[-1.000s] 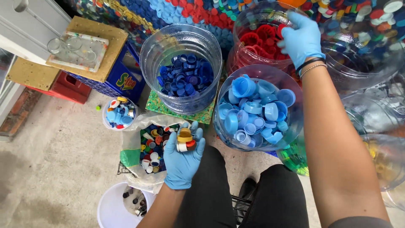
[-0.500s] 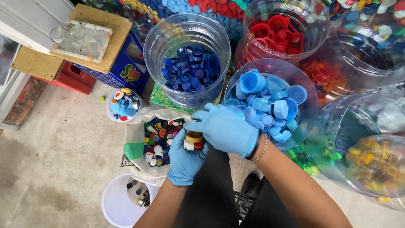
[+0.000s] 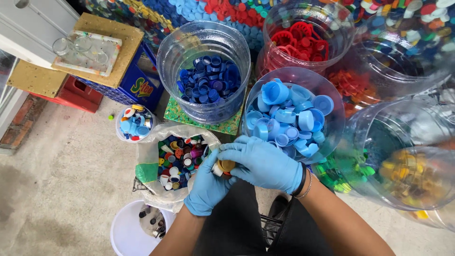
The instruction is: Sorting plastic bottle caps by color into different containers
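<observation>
Two gloved hands meet over the lap: the left hand [image 3: 207, 187] cups a small stack of bottle caps [image 3: 222, 167], beside the bag of mixed caps [image 3: 177, 159]; the right hand [image 3: 265, 162] pinches that stack, below the light-blue cap jar [image 3: 327, 85].

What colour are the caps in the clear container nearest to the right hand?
Light blue caps, seen best in the head view; the right hand is just below that container.
</observation>
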